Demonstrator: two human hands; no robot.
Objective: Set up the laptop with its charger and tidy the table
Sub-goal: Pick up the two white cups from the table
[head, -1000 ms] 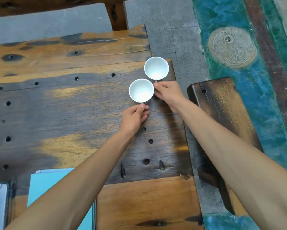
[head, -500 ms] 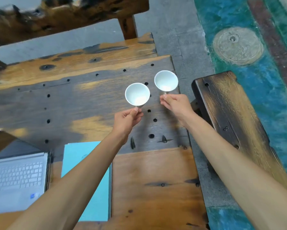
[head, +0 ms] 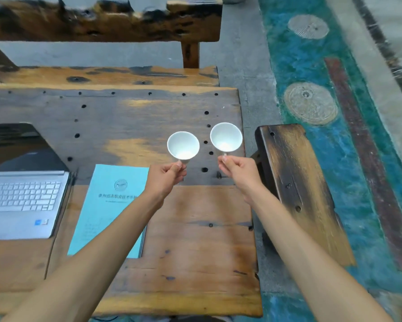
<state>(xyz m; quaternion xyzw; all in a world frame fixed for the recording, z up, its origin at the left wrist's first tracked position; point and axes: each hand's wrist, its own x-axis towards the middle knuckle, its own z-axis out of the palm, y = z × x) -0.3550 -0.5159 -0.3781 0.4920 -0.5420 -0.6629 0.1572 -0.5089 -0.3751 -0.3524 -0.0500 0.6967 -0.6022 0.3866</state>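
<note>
My left hand (head: 166, 178) pinches the base of a white cup (head: 183, 145), held tilted above the wooden table (head: 195, 240). A second white cup (head: 226, 137) is gripped the same way by my right hand (head: 239, 171), near the table's right edge. Both cups look empty. An open silver laptop (head: 21, 201) lies at the left, its dark screen (head: 14, 147) leaning back. No charger is visible.
A light blue folder (head: 107, 205) lies beside the laptop, partly under my left forearm. A wooden bench (head: 297, 182) stands to the right of the table, another bench (head: 102, 22) beyond it. Painted concrete floor (head: 334, 147) lies on the right.
Both hands have lifted the two cups off the table and drawn them back toward me. The view pulled back, bringing the laptop and folder into sight.
</note>
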